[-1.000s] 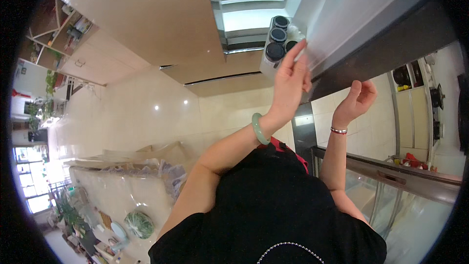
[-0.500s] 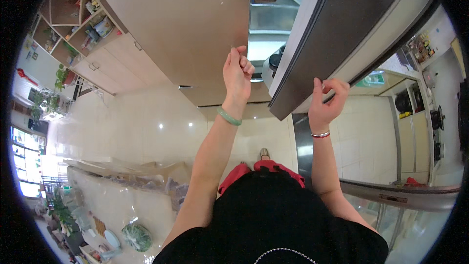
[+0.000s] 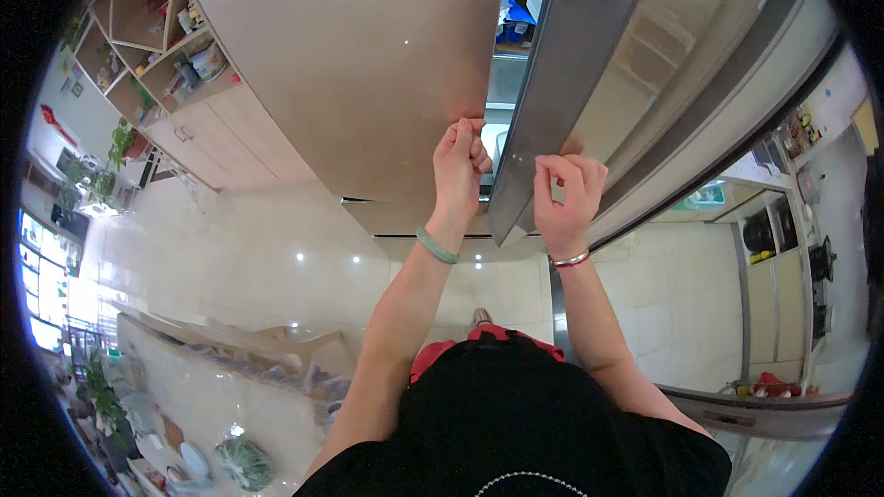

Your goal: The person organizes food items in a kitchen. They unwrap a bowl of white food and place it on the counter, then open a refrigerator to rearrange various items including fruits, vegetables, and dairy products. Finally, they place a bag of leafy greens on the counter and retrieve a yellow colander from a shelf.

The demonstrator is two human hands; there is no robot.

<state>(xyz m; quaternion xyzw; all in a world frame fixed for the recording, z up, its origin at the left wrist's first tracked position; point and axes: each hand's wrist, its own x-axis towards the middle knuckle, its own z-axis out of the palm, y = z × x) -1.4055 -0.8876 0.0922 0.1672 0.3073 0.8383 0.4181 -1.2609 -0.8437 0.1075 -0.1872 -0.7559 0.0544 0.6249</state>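
The left hand (image 3: 460,161) curled its fingers around the edge of the smooth beige refrigerator door (image 3: 350,64); the right hand (image 3: 566,193) pinched the brushed grey metal door (image 3: 562,83) beside it.

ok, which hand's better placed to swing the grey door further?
Right, probably. The right hand already pinches the grey door edge; the left hand is curled on the beige door beside the gap.
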